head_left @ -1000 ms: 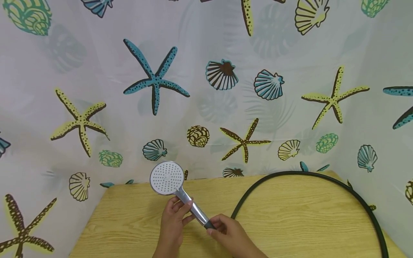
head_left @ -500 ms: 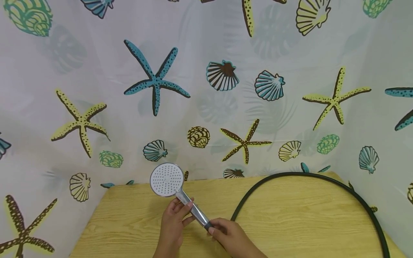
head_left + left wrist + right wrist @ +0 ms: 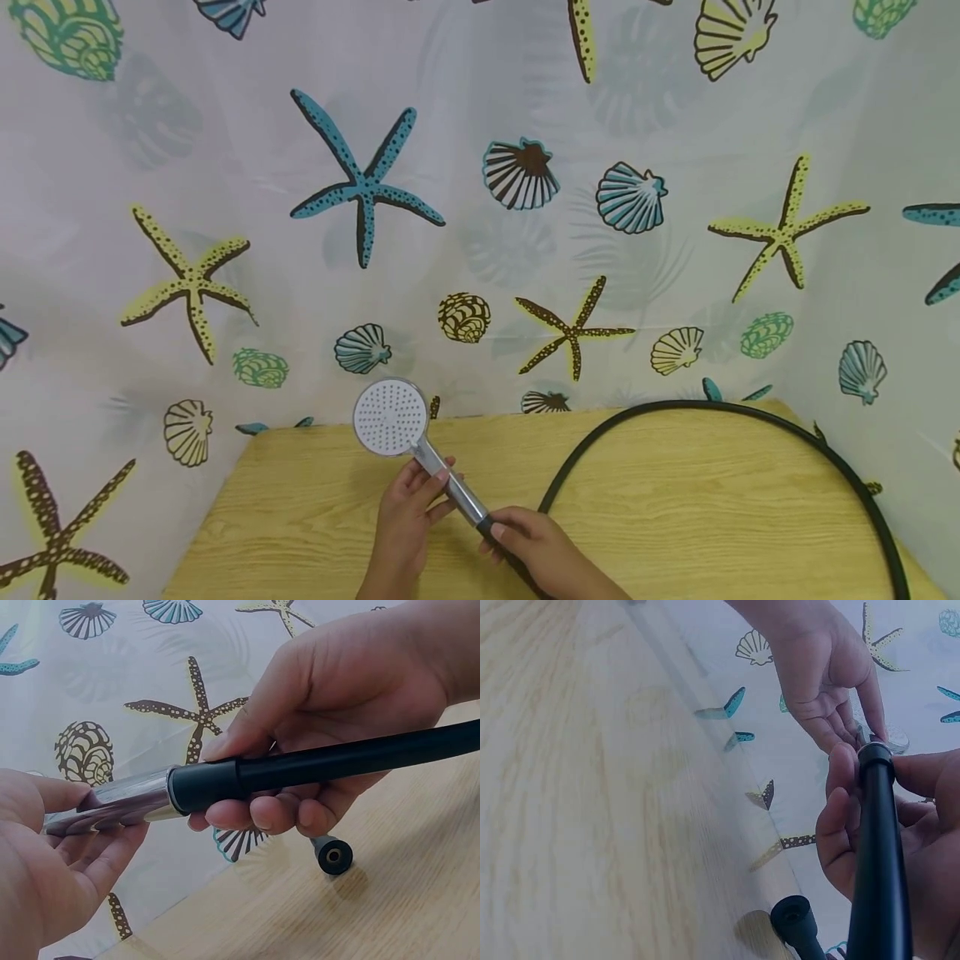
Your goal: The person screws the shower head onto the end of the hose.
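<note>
In the head view a handheld shower head (image 3: 390, 417), with a round white nozzle face and a chrome handle, is held up slantwise over the wooden table. My left hand (image 3: 402, 512) grips the handle from below, thumb on top. My right hand (image 3: 534, 542) holds the black connector (image 3: 206, 786) of a thick black hose (image 3: 360, 761), with fingers curled under and thumb above. That connector sits right against the chrome handle's lower end. Most of the shower head lies hidden behind the left hand in the right wrist view.
The hose (image 3: 682, 405) arcs across the right side of the wooden tabletop (image 3: 675, 500). A black hose end (image 3: 334, 856) with a hole in it lies on the table. A white curtain (image 3: 450, 242) printed with starfish and shells rises behind the table and along both sides.
The right hand's fingers have shifted slightly around the connector, and more of the hose shows beneath that hand. The left hand and shower head stay nearly in place.
</note>
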Action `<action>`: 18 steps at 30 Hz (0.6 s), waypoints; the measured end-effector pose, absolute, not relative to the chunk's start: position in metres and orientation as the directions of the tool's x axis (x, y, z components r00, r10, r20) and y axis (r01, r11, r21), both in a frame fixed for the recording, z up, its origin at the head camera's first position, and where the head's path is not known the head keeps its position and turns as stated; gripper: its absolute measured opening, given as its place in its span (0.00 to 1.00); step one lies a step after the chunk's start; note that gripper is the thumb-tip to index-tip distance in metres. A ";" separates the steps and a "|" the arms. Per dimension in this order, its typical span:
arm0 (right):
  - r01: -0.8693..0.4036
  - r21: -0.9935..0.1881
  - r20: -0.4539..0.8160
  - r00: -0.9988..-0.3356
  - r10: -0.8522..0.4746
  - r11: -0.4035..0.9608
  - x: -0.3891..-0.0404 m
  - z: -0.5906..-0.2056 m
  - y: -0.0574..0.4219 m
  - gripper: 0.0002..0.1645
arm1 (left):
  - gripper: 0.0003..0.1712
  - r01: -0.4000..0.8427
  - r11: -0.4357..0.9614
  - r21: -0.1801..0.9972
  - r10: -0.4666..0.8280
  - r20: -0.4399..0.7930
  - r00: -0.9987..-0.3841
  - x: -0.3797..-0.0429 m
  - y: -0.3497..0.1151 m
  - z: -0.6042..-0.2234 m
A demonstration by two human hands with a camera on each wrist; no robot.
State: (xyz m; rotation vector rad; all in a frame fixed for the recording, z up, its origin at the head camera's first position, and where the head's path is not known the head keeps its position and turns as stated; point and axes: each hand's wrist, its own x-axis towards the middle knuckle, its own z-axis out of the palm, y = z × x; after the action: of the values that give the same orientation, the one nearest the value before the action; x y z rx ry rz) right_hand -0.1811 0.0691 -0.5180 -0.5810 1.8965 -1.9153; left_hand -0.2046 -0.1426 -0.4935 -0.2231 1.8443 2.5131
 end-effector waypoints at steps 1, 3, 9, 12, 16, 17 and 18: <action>-0.004 -1.000 0.017 -0.839 -0.544 -0.026 -0.181 -0.518 0.070 0.22 | 0.35 -0.094 -0.305 0.948 -0.063 -0.119 -0.991 -0.204 -0.143 -0.493; 0.035 -0.998 0.002 -0.833 -0.554 -0.057 -0.182 -0.519 0.071 0.23 | 0.36 -0.087 -0.305 0.948 -0.044 -0.106 -0.993 -0.203 -0.143 -0.493; 0.147 -0.978 -0.032 -0.808 -0.588 -0.149 -0.182 -0.517 0.072 0.26 | 0.35 -0.065 -0.303 0.951 0.007 -0.066 -0.998 -0.203 -0.144 -0.489; 0.170 -0.972 -0.043 -0.808 -0.588 -0.163 -0.182 -0.516 0.072 0.26 | 0.34 -0.062 -0.307 0.950 0.014 -0.061 -0.998 -0.203 -0.144 -0.488; 0.153 -0.978 -0.042 -0.814 -0.579 -0.144 -0.182 -0.515 0.072 0.25 | 0.33 -0.065 -0.317 0.946 0.005 -0.067 -0.998 -0.203 -0.145 -0.489; 0.143 -0.981 -0.042 -0.819 -0.573 -0.133 -0.182 -0.514 0.072 0.25 | 0.33 -0.066 -0.320 0.945 0.001 -0.069 -0.998 -0.203 -0.145 -0.489; 0.127 -0.985 -0.039 -0.824 -0.565 -0.118 -0.182 -0.514 0.071 0.24 | 0.33 -0.065 -0.326 0.943 -0.005 -0.071 -0.997 -0.204 -0.145 -0.489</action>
State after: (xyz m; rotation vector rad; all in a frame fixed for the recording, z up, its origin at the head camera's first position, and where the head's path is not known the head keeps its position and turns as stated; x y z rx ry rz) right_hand -0.1818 0.0714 -0.5136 -0.4842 1.6986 -1.9898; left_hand -0.2038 -0.1448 -0.4894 -0.0937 1.8010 2.5268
